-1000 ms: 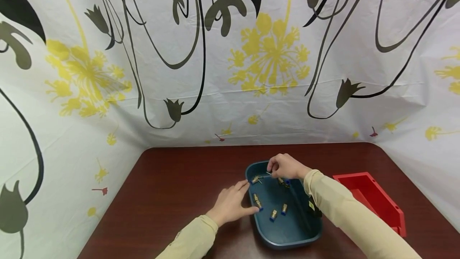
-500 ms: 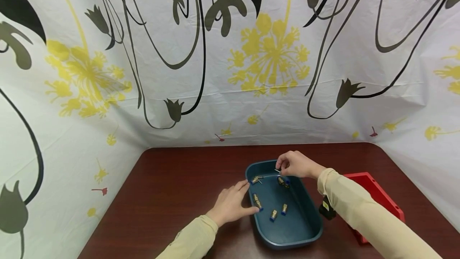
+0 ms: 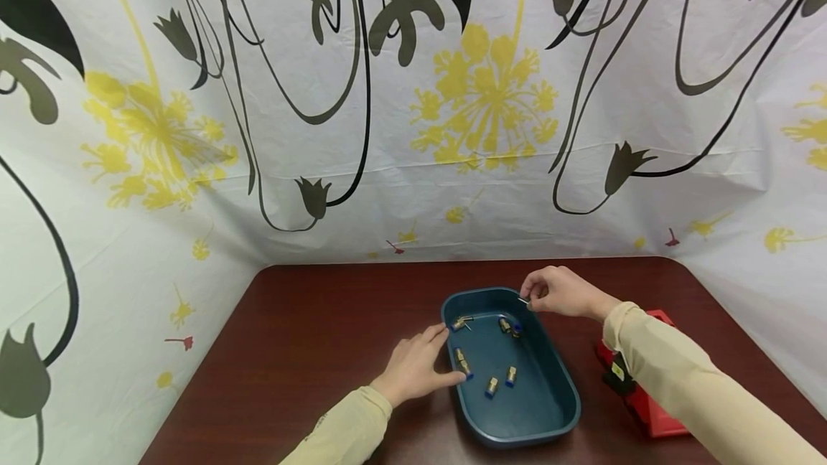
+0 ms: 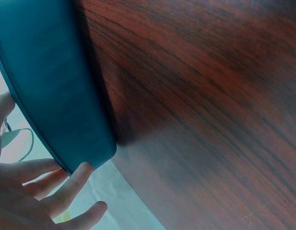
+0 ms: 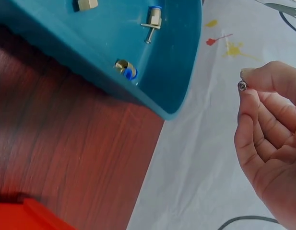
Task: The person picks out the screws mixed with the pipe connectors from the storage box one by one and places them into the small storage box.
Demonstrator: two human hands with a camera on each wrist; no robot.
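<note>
My right hand (image 3: 567,293) pinches a small metal screw (image 5: 242,86) between thumb and fingertip, its cross-slotted head showing in the right wrist view. In the head view this hand is at the far right corner of a blue-green plastic bin (image 3: 517,415). My left hand (image 3: 416,368) rests on the bin's left rim, fingers extended and spread. Inside the bin lie several brass tube fittings with blue ends, among them one fitting (image 3: 492,387) near the middle. Another fitting (image 5: 155,18) lies against a loose screw (image 5: 149,35) in the right wrist view.
A red plastic bin (image 3: 662,418) stands on the right, partly hidden by my right sleeve and the black wrist camera (image 3: 618,373). Both bins are on a dark brown wooden table (image 3: 336,321). A white flowered cloth (image 3: 388,221) hangs behind it.
My right hand has moved right with the screw, from above the blue-green bin's far end to its far right corner. The left hand has stayed on the rim.
</note>
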